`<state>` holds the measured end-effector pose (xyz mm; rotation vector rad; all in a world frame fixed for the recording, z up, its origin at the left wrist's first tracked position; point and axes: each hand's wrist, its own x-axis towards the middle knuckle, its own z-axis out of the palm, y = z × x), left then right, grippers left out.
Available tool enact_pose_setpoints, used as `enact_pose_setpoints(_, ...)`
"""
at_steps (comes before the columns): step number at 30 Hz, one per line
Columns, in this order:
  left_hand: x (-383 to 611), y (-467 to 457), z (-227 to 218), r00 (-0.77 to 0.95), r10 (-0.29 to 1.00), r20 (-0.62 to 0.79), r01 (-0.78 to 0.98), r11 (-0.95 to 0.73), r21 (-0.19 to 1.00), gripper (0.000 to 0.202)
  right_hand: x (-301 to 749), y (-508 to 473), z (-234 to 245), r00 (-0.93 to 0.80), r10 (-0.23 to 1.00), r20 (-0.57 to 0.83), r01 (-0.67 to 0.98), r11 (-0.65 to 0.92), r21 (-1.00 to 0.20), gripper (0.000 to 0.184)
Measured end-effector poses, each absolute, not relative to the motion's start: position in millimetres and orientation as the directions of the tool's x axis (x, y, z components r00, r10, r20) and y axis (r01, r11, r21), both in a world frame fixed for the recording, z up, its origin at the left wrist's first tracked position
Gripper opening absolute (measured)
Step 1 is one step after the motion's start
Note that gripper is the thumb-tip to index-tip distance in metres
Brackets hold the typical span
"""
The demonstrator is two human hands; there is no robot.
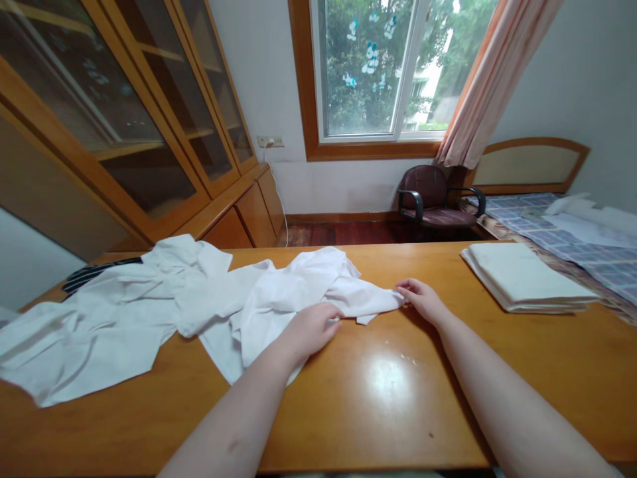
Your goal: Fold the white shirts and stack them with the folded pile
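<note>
A crumpled white cloth (279, 292) lies on the wooden table in front of me, with one narrow end drawn out to the right. My right hand (423, 300) pinches the tip of that end between thumb and fingers. Farther left along the same cloth, my left hand (314, 326) rests with its fingers curled over the near edge, gripping it; its fingertips are partly hidden. More rumpled white cloth (114, 318) spreads to the left, touching the piece I hold. Whether it is one piece or more I cannot tell.
A neat stack of folded white cloth (527, 272) sits at the table's right. Dark striped fabric (99, 271) shows behind the left heap. Beyond the table (348, 418) stand a glass-doored cabinet (164, 86), an office chair (428, 196) and a bed (562, 212).
</note>
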<state>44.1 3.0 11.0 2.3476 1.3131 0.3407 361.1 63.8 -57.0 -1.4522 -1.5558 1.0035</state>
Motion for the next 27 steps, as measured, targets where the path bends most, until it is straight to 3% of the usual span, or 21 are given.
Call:
enact_pose_setpoints(2,36,6,16,0.346,0.938,0.028,0.88,-0.334,0.337,0.022,360,61,-53,-0.127,0.989,0.08,0.515,0.135,-0.846,0.047)
enact_pose_setpoints(5,19,11,19,0.154,0.986,-0.061,0.975,-0.141,0.174,0.017,355,56,-46,-0.285,0.952,0.112,0.629,0.274,-0.728,0.058)
enact_pose_setpoints(9,2,16,13,0.092,0.984,-0.151,0.991,-0.076,0.109,0.033,347,54,-43,-0.316,0.949,0.022,0.757,0.266,-0.597,0.029)
enact_pose_setpoints(11,-2,19,8,0.076,0.985,-0.157,0.993,-0.06,0.102,0.031,347,55,-44,-0.264,0.965,0.007,0.778,0.217,-0.59,0.028)
enact_pose_setpoints(14,-6,26,1,0.029,0.987,-0.16,0.992,-0.01,0.122,0.016,351,58,-46,-0.221,0.974,0.052,0.737,0.201,-0.646,0.029)
enact_pose_setpoints(16,-9,30,0,0.004,0.992,-0.127,0.986,0.017,0.163,0.017,354,59,-46,-0.167,0.982,0.087,0.721,0.182,-0.669,0.029)
enact_pose_setpoints(21,-18,36,10,-0.102,0.981,0.165,0.956,0.05,0.289,0.027,363,62,-50,0.074,0.978,0.194,0.638,0.103,-0.763,0.027)
enact_pose_setpoints(27,-46,35,25,-0.378,0.835,0.4,0.885,0.198,0.422,0.028,378,68,-53,0.373,0.917,0.14,0.344,0.004,-0.939,0.033)
